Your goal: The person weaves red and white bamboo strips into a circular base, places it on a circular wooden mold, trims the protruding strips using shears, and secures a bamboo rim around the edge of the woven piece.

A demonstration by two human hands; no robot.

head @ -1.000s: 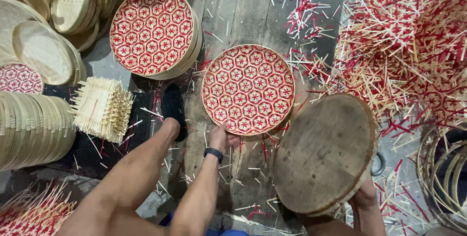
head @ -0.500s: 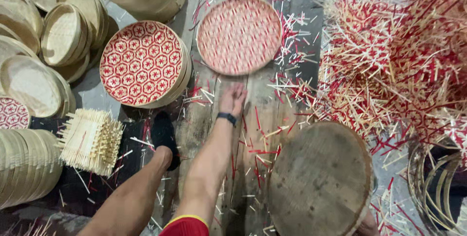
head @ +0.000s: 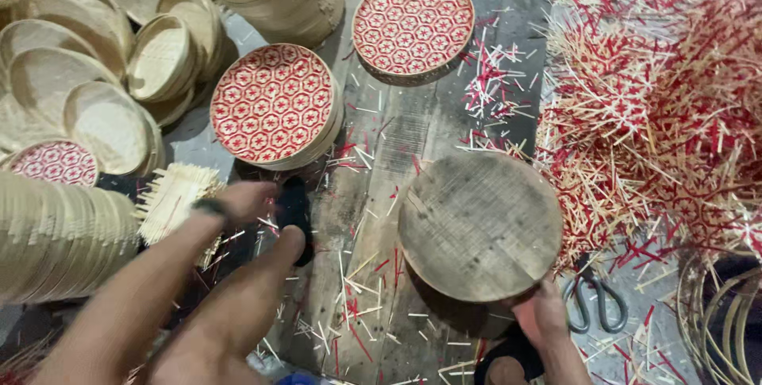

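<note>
My left hand (head: pixel 246 197), blurred, with a dark watch on the wrist, hovers beside a bundle of pale bamboo sticks (head: pixel 171 194); nothing shows in it. My right hand (head: pixel 544 317) grips the near edge of a round wooden board (head: pixel 480 226) lying on the planks. A red-and-natural woven round tray (head: pixel 413 24) lies alone at the far middle. A stack of similar red-patterned trays (head: pixel 272 103) sits just beyond my left hand. My bare leg and a foot in a black sandal (head: pixel 298 214) lie between the hands.
Plain bamboo trays (head: pixel 95 75) are heaped at the left, with more stacked on edge (head: pixel 55 234). A big pile of red and natural woven sheets (head: pixel 659 107) fills the right. Scissors (head: pixel 591 302) lie next to the board, bamboo hoops (head: pixel 722 313) at bottom right. Cut slivers litter the planks.
My left hand pushed the red woven tray away to the far middle, let go of it, and pulled back leftward to the stick bundle. My right hand stays on the board.
</note>
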